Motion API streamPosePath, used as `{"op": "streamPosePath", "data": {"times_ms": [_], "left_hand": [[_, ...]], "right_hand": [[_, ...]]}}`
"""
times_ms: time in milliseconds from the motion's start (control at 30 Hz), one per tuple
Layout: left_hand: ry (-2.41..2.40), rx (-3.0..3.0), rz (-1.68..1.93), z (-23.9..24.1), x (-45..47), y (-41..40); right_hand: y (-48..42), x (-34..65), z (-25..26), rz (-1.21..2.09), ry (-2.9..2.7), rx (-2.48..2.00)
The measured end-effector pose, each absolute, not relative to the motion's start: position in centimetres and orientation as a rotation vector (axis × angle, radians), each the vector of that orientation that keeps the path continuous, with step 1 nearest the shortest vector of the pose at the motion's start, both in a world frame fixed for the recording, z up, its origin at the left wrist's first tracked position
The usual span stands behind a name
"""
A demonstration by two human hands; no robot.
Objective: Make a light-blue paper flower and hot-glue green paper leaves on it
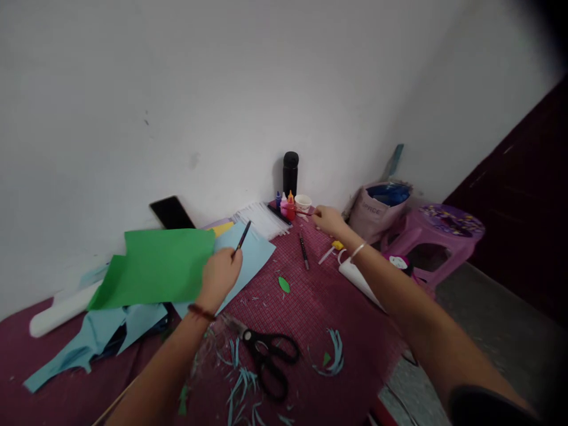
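My left hand (219, 277) is closed around a thin black stick or pencil (243, 236) and also pinches the right edge of a green paper sheet (155, 267), which lies over a light blue sheet (252, 254). My right hand (327, 220) reaches far forward with its fingers pinched on a thin reddish stick (304, 213), next to small paint bottles (286, 204) and a white cup (302, 202) near the wall. Black scissors (268, 355) lie shut on the maroon mat (310, 307) between my arms.
A black flask (290, 173) stands at the wall, a dark phone (171, 212) leans at its left. A pen (304, 251), a green paper leaf (284, 284) and blue paper scraps (95, 337) lie around. A bag (377, 207) and purple stool (437, 234) stand right.
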State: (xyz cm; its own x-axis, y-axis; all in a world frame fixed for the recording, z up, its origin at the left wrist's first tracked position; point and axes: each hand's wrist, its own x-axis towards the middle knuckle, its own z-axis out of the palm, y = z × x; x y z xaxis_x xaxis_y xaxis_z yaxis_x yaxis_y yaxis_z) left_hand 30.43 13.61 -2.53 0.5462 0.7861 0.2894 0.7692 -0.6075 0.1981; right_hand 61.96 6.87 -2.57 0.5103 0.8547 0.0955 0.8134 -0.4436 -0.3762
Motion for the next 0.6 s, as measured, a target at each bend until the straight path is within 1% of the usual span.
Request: {"op": "streamPosePath", "data": {"times_ms": [133, 200, 300, 433, 533, 600], "left_hand": [[1.237, 2.835, 0.667, -2.0, 34.5, 11.7], [0.977, 3.076, 0.724, -2.1, 34.9, 9.4], [0.684, 3.261, 0.709, -2.2, 34.6, 7.3], [0.623, 3.255, 0.796, -2.0, 33.9, 7.2], [0.616, 3.160, 0.843, -2.5, 33.4, 7.3], [0.705, 3.018, 0.858, -3.6, 32.8, 7.3]], "right_hand": [[0.7, 59.6, -1.1, 0.171, -1.489, -2.179], [-2.0, 57.5, -0.9, 0.254, -1.573, -2.075], [-4.4, 54.0, -0.7, 0.381, -1.588, -1.873], [-4.3, 50.1, -1.0, 0.540, -1.332, -1.398], [-3.1, 48.9, -2.4, 0.724, -1.201, -1.281], [-2.2, 49.2, -3.7, 0.841, -0.986, -1.218]]}}
